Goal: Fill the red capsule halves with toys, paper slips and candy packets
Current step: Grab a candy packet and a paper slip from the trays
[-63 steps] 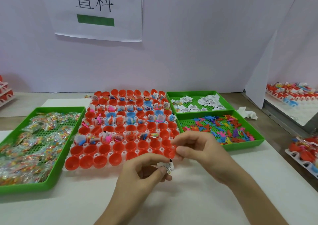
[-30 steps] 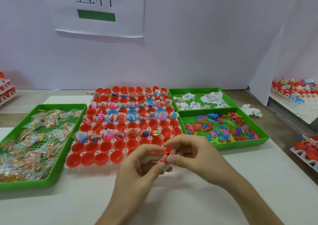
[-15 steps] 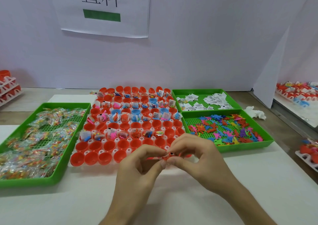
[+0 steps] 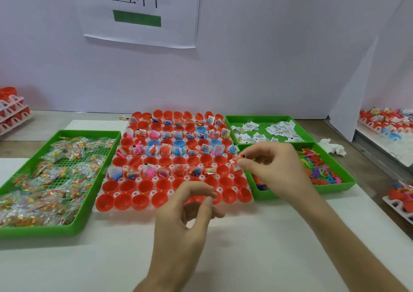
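Observation:
A white rack of red capsule halves (image 4: pixel 125 199) lies in the middle of the table; the far rows hold toys, slips and candy, the two nearest rows are bare. My right hand (image 4: pixel 270 166) hovers over the rack's right edge and pinches a small red toy with a paper slip (image 4: pixel 237 161) between thumb and fingers. My left hand (image 4: pixel 190 211) hangs in front of the rack's near edge, fingers loosely curled, holding nothing. Candy packets (image 4: pixel 44 180) fill the green tray on the left. Paper slips (image 4: pixel 268 131) and plastic toys (image 4: pixel 317 166) lie in two green trays on the right.
Further racks of red capsules stand at the far left (image 4: pixel 11 111) and along the right edge (image 4: pixel 386 124). A crumpled white tissue (image 4: pixel 333 147) lies behind the toy tray. A white wall with a paper sign (image 4: pixel 138 10) closes the back.
My hands, pressed together over the toy and slip, have parted. The right hand has carried the toy and slip up and right over the rack; the left hand has let go.

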A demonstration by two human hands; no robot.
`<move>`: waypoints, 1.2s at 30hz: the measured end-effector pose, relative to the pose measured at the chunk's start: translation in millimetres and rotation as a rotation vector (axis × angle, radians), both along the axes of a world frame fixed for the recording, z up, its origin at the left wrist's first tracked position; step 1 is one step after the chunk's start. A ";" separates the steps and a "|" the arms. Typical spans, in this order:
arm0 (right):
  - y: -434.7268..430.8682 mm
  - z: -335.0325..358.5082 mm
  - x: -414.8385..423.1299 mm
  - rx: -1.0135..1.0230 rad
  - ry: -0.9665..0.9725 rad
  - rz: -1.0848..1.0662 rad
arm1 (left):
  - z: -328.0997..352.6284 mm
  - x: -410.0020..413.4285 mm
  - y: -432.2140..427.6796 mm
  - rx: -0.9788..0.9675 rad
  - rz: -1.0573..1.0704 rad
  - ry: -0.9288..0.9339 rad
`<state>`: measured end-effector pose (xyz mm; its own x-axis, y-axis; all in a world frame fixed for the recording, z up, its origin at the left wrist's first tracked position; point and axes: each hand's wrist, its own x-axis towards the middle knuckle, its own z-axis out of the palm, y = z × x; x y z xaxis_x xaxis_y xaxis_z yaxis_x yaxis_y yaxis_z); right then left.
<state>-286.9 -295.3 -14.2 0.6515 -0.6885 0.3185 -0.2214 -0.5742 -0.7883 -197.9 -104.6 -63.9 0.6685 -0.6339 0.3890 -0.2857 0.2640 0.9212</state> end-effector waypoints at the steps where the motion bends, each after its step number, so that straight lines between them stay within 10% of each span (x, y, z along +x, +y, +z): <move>1: -3.1 1.1 6.1 -0.043 0.062 -0.007 | 0.4 -0.4 0.3 0.003 0.006 -0.005; 36: -14.6 9.1 58.2 0.004 0.527 0.126 | 6.3 6.2 2.6 0.035 0.041 0.039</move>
